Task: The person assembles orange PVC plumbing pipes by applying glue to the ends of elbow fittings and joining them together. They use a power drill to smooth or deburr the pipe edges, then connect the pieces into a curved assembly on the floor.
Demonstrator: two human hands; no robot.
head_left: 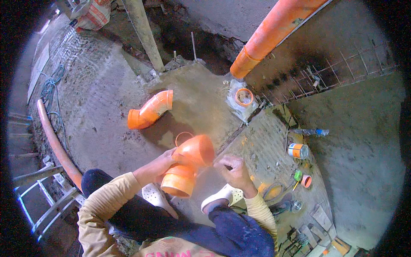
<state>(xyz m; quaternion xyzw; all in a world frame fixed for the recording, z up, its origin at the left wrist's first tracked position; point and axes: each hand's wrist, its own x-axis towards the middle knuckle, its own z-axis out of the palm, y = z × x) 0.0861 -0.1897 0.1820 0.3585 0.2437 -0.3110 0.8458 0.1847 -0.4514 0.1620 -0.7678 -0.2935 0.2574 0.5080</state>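
My left hand [159, 166] is wrapped round the left side of an orange plastic pipe fitting [192, 153], held tilted above the floor between my feet. The fitting's pale-rimmed lower opening faces toward me, and its rounded upper end is blurred. A thin orange ring shape [184, 133] shows just above my fingers; I cannot tell whether it belongs to the fitting. Close to the fitting's right side, my right hand [236, 172] has its fingers curled in, apart from the fitting. What it holds, if anything, is hidden. Beyond them an orange elbow pipe [150, 109] lies on the floor.
An orange pipe [274, 38] slants down at the far right, above an orange pipe opening [244, 97] set in the floor. A wooden post [144, 36] stands at the back. To the right lie a can [298, 150] and tools; a ladder [49, 195] is at left.
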